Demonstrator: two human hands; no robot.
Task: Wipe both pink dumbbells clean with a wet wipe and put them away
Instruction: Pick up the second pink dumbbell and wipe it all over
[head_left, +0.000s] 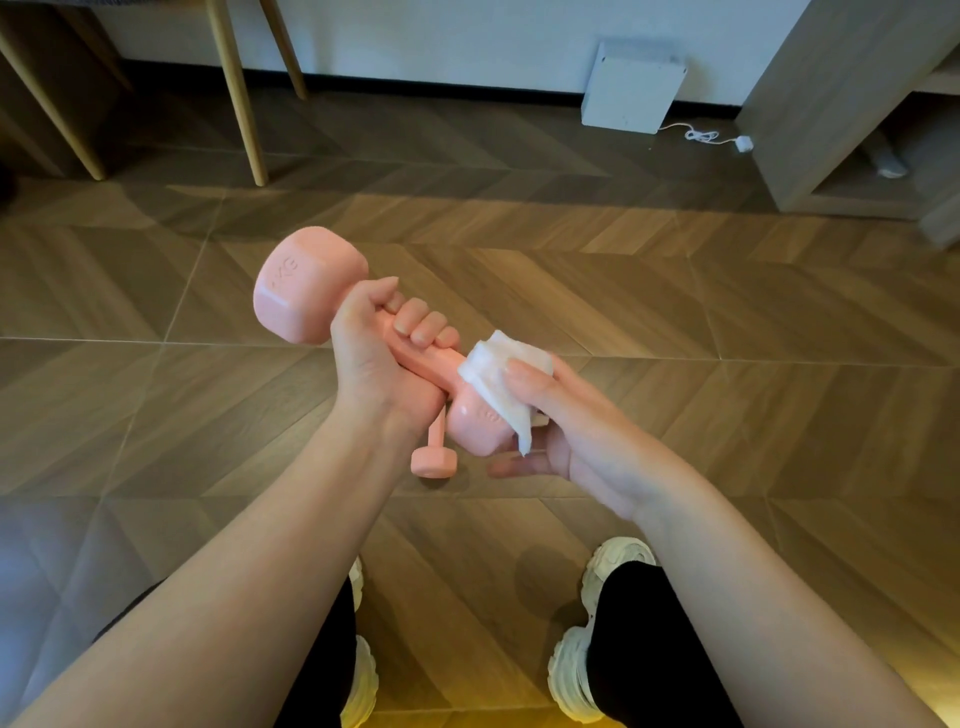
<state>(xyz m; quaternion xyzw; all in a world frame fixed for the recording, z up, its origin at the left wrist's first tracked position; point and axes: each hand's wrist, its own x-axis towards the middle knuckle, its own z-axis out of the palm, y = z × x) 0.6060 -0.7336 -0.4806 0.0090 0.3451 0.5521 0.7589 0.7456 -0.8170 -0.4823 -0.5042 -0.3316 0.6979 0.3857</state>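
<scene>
Just above the herringbone wood floor (675, 312), the left hand (374, 364) clenches a pink dumbbell (306, 291) by its handle, the right hand (566, 431) pinches a wet wipe (501, 379) onto its near head, the second pink dumbbell (434, 460) lies on the floor beneath, and a white box (631, 88) stands at one o'clock.

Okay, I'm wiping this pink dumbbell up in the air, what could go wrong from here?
1. Only your left hand grips the held dumbbell, above the second dumbbell on the floor and just ahead of your shoes. A damp handle might slip and drop.
2. The wet wipe in your right hand covers just the near head. The far head and the handle under your grip might get missed.
</scene>
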